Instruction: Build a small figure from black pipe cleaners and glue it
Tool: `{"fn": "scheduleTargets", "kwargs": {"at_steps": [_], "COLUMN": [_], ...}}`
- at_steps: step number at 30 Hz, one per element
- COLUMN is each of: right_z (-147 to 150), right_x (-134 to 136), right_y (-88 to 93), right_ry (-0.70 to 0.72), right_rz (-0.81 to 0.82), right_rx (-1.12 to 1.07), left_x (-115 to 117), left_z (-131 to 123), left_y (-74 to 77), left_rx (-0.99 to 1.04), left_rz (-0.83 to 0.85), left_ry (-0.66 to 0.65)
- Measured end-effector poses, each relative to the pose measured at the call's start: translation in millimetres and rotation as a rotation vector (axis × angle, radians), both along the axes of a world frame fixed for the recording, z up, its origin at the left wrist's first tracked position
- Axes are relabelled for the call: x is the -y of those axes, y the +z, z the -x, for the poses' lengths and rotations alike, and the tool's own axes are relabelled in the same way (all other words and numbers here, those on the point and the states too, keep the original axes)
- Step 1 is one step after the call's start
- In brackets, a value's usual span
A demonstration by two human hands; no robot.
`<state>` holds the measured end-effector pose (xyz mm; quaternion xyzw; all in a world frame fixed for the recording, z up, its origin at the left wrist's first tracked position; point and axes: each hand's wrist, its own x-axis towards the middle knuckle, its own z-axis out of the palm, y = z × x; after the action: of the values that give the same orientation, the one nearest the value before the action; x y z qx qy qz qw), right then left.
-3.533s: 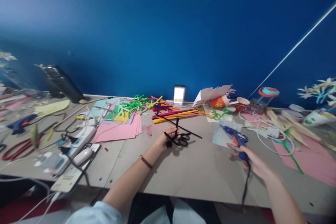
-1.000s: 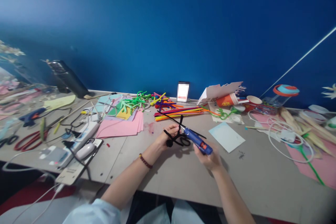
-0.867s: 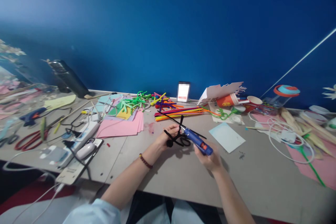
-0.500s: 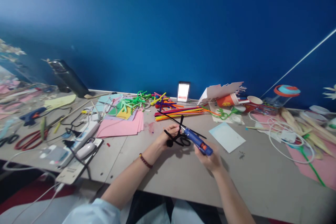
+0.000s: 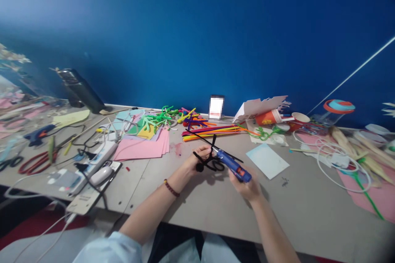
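Since the earliest view our right hand (image 5: 247,187) has brought the blue glue gun (image 5: 233,166) leftward, off the pale blue sheet (image 5: 268,160) — its grip is wrapped round the handle, with the nozzle at the black pipe-cleaner figure (image 5: 210,163). Our left hand (image 5: 194,163) pinches that figure near the middle of the tabletop (image 5: 197,205). Beyond lie the pink paper stack (image 5: 140,150), a bundle of coloured pipe cleaners (image 5: 210,132) and — farther right — a tipped orange cup (image 5: 264,118).

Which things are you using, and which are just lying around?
In use: black pipe-cleaner shape (left hand), blue glue gun (right hand).
Lying about: pink paper, coloured pipe cleaners, red scissors, orange cup, light blue card.
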<state>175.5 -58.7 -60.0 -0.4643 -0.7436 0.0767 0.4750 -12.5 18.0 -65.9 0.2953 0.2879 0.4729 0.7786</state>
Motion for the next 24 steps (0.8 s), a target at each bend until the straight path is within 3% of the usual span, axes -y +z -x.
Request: {"fn": "scheduleTargets", "kwargs": {"at_steps": [17, 24], "right_z": [-0.5, 0.2], "right_x": [0.7, 1.2], "right_y": [-1.5, -0.4], "right_ry": [0.003, -0.009], "right_rz": [0.096, 0.06], "right_rx": [-0.032, -0.015], "left_x": [1.5, 0.3], "left_z": [-0.9, -1.1], "left_y": [1.6, 0.4], "left_rx": [0.037, 0.027], "left_rz": [0.016, 0.011], "left_ry": [0.006, 0.008]}}
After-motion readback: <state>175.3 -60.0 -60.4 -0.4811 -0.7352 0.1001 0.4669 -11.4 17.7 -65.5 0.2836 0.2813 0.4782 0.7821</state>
